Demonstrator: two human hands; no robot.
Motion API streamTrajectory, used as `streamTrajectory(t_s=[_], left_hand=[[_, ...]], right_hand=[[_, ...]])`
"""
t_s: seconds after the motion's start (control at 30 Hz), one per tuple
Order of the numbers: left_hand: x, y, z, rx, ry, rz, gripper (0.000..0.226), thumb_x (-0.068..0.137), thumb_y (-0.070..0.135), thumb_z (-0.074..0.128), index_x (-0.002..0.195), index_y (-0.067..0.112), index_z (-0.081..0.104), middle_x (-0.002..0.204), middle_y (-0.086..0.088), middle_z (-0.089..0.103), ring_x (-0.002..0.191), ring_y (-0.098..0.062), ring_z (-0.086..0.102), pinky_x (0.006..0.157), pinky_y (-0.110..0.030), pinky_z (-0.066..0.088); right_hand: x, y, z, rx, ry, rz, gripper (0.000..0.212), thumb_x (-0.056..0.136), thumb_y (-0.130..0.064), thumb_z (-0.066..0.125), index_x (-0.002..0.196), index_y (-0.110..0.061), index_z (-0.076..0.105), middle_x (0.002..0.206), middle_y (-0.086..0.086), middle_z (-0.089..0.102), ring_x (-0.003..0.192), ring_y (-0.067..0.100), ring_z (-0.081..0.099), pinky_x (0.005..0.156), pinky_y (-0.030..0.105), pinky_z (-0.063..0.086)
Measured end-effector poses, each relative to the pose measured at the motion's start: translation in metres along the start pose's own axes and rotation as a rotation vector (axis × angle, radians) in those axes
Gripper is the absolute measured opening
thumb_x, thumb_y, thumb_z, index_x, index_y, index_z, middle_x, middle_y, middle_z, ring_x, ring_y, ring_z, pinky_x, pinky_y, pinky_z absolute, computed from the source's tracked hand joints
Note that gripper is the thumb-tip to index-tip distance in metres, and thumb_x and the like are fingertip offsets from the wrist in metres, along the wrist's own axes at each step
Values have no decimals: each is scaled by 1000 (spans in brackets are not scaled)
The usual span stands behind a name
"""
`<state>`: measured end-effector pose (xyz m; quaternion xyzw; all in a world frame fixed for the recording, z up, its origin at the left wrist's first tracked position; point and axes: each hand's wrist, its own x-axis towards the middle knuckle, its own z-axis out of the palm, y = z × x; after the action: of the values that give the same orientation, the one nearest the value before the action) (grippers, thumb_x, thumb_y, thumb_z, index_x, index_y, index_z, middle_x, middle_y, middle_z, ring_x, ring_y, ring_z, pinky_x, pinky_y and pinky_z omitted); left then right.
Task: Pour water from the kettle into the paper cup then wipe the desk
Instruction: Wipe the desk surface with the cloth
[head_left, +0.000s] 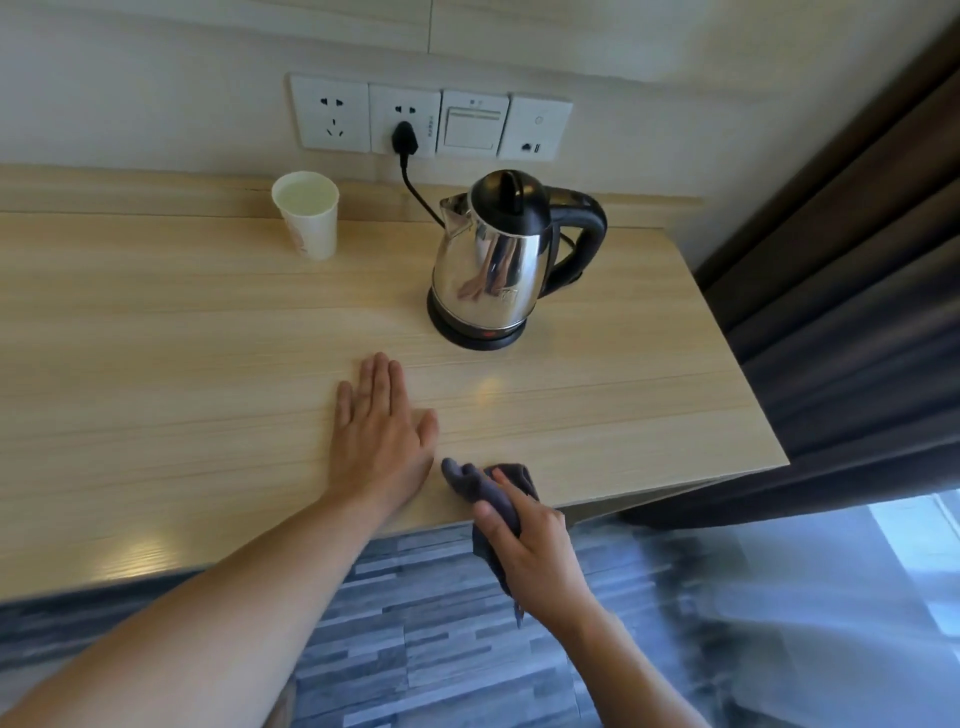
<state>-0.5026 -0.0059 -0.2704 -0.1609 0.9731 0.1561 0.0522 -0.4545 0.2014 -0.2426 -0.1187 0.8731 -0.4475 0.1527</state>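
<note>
Your left hand flat, fingers spread on pale wooden desk; right hand clutching dark grey cloth at front edge; steel kettle on base, filled white paper cup back left

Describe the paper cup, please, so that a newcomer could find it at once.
Start at the row of wall sockets above the wooden desk. Below its left end, at the desk's back edge, stands the paper cup, left of the steel kettle. It is the only white, open-topped vessel, filled with water.
</note>
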Motion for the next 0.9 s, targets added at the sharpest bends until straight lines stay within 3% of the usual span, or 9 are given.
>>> streamTrajectory(t_s=[0.07, 0.2, 0.3, 0.37, 0.43, 0.47, 0.53, 0.6, 0.9], left_hand=[[-1, 1, 0, 27, -1, -1, 82, 102, 54, 20, 164, 5, 2, 175, -13, 1, 162, -24, -2, 131, -48, 1], [2, 1, 2, 63, -15, -11, 82, 101, 56, 13, 164, 6, -4, 175, -11, -6, 162, -22, -7, 132, -48, -1], [5, 1, 4, 99, -24, -23, 84, 99, 57, 11, 164, 6, -2, 175, -11, -5, 162, -22, -6, 132, -48, -1], [5, 2, 4, 117, -23, -25, 83, 100, 58, 10, 164, 7, -4, 175, -11, -7, 162, -22, -7, 132, -48, 0], [6, 3, 3, 119, -32, -24, 83, 99, 58, 7, 163, 8, -8, 175, -10, -11, 162, -21, -10, 132, -47, -1], [6, 3, 3, 118, -33, -24, 83, 99, 58, 7, 163, 8, -9, 174, -10, -12, 161, -21, -11, 132, -47, -2], [7, 5, 4, 123, -28, -29, 83, 99, 58, 7, 163, 9, -9, 174, -9, -12, 161, -20, -11, 132, -47, -2], [8, 5, 4, 131, -21, -35, 83, 98, 59, 7, 163, 9, -8, 174, -9, -11, 161, -20, -10, 132, -46, -3], [9, 5, 5, 165, -12, -56, 83, 99, 59, 12, 165, 9, -3, 175, -8, -5, 162, -20, -5, 132, -46, 1]], right_hand=[[-2, -13, -21, 284, -43, 141, 23, 105, -40, 56, 102, -24, 72, 78, -5, 69, 70, 9, 62, 68, 25, 48], [23, -28, -69, 430, 104, 184, 30, 104, -40, 51, 110, -21, 73, 88, 20, 71, 73, 13, 62, 70, 25, 49], [70, -24, -94, 197, 199, 44, 32, 107, -40, 51, 108, -13, 68, 82, 8, 69, 76, 15, 64, 74, 44, 55], [107, -10, -99, -141, 218, -54, 41, 103, -53, 44, 132, -30, 62, 113, -7, 72, 109, 18, 66, 96, 52, 51], [138, 4, -95, -443, 128, -74, 52, 104, -58, 35, 153, -41, 44, 157, -7, 50, 149, 20, 39, 118, 53, 32], [149, 11, -90, -540, 47, -36, 56, 106, -59, 31, 159, -41, 32, 169, -6, 32, 158, 17, 20, 124, 51, 22], [161, 23, -80, -674, -112, 24, 65, 104, -67, 20, 164, -43, 11, 175, -5, 1, 160, 15, -7, 128, 48, 7], [163, 32, -72, -764, -153, 9, 73, 98, -76, 11, 163, -45, 1, 174, -5, -13, 159, 16, -19, 129, 47, -2], [148, 34, -66, -803, -173, -10, 70, 95, -80, 12, 159, -56, -6, 173, -4, -18, 158, 22, -23, 128, 49, -6]])
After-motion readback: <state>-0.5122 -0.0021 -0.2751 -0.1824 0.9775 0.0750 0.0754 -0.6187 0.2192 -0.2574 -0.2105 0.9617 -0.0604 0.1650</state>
